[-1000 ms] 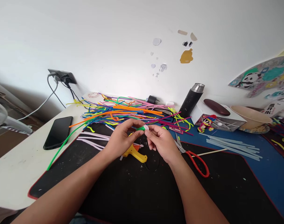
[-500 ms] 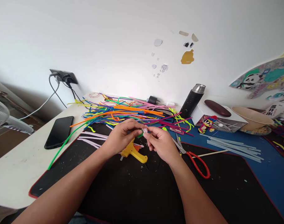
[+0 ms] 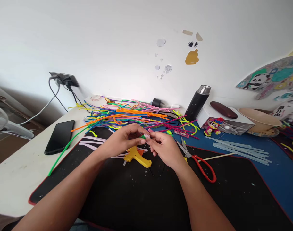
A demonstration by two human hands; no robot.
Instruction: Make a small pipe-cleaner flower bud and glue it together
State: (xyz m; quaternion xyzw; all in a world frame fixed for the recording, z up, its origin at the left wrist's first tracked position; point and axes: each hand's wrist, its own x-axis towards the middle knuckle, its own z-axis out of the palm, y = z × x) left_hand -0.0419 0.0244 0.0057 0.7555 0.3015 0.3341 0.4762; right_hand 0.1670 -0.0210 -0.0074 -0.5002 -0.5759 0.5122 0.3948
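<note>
Both hands meet above the black desk mat point(image 3: 134, 199). Between their fingertips is a small piece of fuzzy pipe cleaner point(image 3: 146, 136), green at one end and pale pink at the other. My left hand point(image 3: 126, 138) pinches its green side with thumb and fingers. My right hand point(image 3: 163, 146) has its thumb and fingertips closed on the pale pink part; the fingers cover some of it. Just below them, a yellow glue gun point(image 3: 139, 158) lies on the mat. Scissors point(image 3: 188, 154) with red handles rest, blades apart, to the right of my right hand.
Many coloured pipe cleaners point(image 3: 127, 112) are heaped at the back. A phone point(image 3: 60, 137) lies left. A black flask point(image 3: 198, 102), a white box point(image 3: 242, 125), a small doll point(image 3: 212, 126), a bowl point(image 3: 259, 117) and glue sticks point(image 3: 240, 152) occupy the right side.
My fingers have shifted slightly around the small piece, and my left thumb now lies flatter along it. The view has moved a little; everything on the desk stays put.
</note>
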